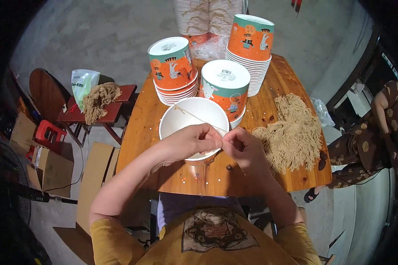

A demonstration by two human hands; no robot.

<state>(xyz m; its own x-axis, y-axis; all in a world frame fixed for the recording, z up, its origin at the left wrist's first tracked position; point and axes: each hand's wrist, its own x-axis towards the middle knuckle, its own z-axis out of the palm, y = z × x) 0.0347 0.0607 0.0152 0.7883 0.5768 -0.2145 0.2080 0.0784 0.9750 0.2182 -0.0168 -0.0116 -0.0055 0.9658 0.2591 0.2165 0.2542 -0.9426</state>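
Note:
An open white paper bucket (171, 124) stands mouth up on the wooden table in front of me. A thin tan cord (193, 115) runs across its mouth from the far left rim toward my fingers. Over the bucket's near right rim, my left hand (193, 140) pinches the cord. My right hand (248, 151) meets it there, thumb and fingers pressed together on the same cord; the exact end is hidden between the fingertips. A heap of tan cords (296, 137) lies on the table right of my right hand.
Upside-down orange and green paper buckets are stacked behind: a left stack (170, 66), a middle one (225, 84) and a tall right one (252, 44). Clear plastic wrap (210, 47) lies between. Left, a red bench (119, 98) carries more cords (101, 100). Another person (362, 141) is at right.

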